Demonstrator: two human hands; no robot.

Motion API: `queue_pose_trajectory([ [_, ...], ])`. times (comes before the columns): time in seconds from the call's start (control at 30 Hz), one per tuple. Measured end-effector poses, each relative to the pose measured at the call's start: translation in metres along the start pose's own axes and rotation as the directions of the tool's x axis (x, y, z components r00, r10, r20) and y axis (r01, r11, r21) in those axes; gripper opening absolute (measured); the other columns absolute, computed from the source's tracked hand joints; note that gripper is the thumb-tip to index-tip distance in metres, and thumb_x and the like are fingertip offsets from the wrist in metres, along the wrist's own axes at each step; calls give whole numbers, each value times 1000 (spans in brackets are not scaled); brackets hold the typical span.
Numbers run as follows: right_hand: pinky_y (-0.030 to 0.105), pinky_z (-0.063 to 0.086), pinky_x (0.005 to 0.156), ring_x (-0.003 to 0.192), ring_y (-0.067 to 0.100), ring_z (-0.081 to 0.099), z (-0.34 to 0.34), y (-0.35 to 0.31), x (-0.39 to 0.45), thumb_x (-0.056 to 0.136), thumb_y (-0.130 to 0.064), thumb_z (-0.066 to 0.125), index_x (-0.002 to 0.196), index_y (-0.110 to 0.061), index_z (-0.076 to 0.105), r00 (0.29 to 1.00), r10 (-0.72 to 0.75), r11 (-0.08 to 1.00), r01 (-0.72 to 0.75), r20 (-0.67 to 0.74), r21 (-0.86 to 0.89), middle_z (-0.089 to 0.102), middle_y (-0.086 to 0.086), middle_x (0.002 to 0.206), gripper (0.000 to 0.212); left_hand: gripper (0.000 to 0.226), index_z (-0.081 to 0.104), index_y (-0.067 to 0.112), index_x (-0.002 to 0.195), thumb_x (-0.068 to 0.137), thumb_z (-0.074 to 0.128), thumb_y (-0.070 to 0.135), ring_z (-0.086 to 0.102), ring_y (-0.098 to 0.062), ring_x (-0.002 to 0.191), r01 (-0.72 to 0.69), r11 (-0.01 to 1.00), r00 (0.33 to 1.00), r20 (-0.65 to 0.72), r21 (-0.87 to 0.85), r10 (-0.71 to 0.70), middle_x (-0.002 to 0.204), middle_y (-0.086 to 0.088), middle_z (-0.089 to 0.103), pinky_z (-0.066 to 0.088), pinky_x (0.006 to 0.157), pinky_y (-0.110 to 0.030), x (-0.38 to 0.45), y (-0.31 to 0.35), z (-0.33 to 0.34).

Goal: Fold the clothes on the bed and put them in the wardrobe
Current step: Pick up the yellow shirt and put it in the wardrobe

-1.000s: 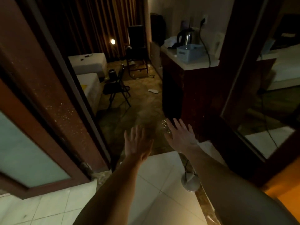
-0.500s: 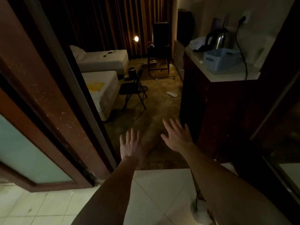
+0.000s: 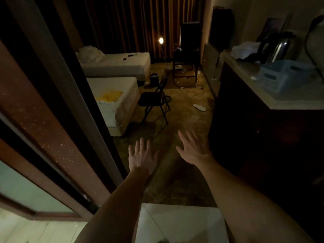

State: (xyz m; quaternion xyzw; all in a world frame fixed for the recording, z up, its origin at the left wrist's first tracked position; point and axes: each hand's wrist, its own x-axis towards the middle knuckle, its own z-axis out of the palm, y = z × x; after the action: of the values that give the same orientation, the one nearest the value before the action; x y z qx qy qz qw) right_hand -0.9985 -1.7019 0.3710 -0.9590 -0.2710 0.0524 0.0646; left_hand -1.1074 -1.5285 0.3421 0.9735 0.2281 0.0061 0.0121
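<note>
Moved forward through the doorway since a second ago: more of the dim bedroom in view now, less white tile underfoot, both beds clear of the door frame. Left hand (image 3: 142, 156) and right hand (image 3: 193, 148) stretched out ahead as before, apart from each other, fingers straight and spread, holding nothing, touching nothing.

Well ahead of the left hand and off to its left, near bed (image 3: 121, 95), partly cut off by the door frame (image 3: 73, 95). On it, yellow cloth (image 3: 109, 97), crumpled, with something pale just below it; too dark and small to tell how many pieces or what kind. Beyond that, far bed (image 3: 119, 63) with rumpled white bedding (image 3: 91, 53) at its left end and a couple of small dark items on top, not identifiable.

Between the hands and further out, black folding chair (image 3: 153, 100) just beside the near bed. Past it, small dark bin (image 3: 154, 78), lit floor lamp (image 3: 161, 40) against the curtains, dark desk and chair (image 3: 186, 60) hard to separate in the gloom. Pale slipper (image 3: 199, 107) on the floor ahead of the right hand.

To the right of the right hand, dark cabinet with a pale counter (image 3: 280, 99): blue basket (image 3: 280, 76), metal kettle (image 3: 280, 49), white cloth or paper (image 3: 245, 49) behind, right side cut off by the frame edge. No wardrobe made out.
</note>
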Motion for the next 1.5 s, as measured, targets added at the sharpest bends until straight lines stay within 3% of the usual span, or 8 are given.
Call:
queue_pose_trajectory([
  [0.37,58,8,117,150,31,1,-21,-30,191,98,-56,34,154,-36,-5,999,-14,1000,13,36,25,-3,3,164,71,75,-1,24,155,94,16,66,-2,-26,150,26,998,997,71,61,-31,163,-8,-6,3,120,-52,190,-47,-1],
  [0.5,57,19,116,149,33,7,-22,-26,257,99,-54,36,154,-32,0,998,-52,998,51,20,44,1,5,163,70,74,-3,23,155,96,18,63,-3,-25,150,37,995,993,110,94,-47,163,-8,-7,4,120,-51,249,-56,2],
  [0.77,53,5,118,151,27,-2,-23,-5,411,100,-54,28,155,-33,-4,987,-161,986,159,26,53,0,2,164,67,72,-3,24,155,96,14,63,-3,-24,150,137,988,983,115,66,-144,163,-7,-5,1,120,-50,382,-44,7],
  [1.03,59,3,118,151,26,0,-45,0,556,98,-57,32,154,-35,-3,969,-246,966,244,12,80,6,3,164,70,67,9,29,154,96,21,62,25,-28,145,329,934,941,123,-138,-314,162,-4,12,29,111,-50,499,-42,6],
  [1.2,58,3,118,151,26,1,-45,-29,625,97,-61,30,154,-36,-4,954,-295,955,293,48,42,5,2,164,71,69,22,20,153,96,24,58,12,-32,148,347,937,938,37,-47,-345,161,-11,16,3,117,-54,554,-70,15],
  [1.3,59,4,119,151,27,2,-43,-51,665,97,-58,34,155,-33,-2,933,-355,935,355,52,21,6,3,164,73,83,23,23,153,86,3,66,13,-29,149,375,924,924,-52,-76,-379,161,-11,14,5,118,-55,584,-89,25],
  [1.37,59,4,119,151,26,1,-37,-67,694,98,-57,33,155,-34,-4,923,-381,924,381,54,12,5,3,164,72,87,15,28,154,80,-6,69,5,-28,150,377,923,925,-11,-69,-379,163,-10,5,0,117,-55,611,-110,36],
  [1.5,59,3,119,151,26,0,-26,-101,757,99,-59,28,155,-33,-3,908,-416,909,416,44,10,5,3,164,69,71,12,24,155,95,19,63,8,-29,149,403,915,914,50,-11,-402,162,-11,6,3,117,-56,667,-151,44],
])
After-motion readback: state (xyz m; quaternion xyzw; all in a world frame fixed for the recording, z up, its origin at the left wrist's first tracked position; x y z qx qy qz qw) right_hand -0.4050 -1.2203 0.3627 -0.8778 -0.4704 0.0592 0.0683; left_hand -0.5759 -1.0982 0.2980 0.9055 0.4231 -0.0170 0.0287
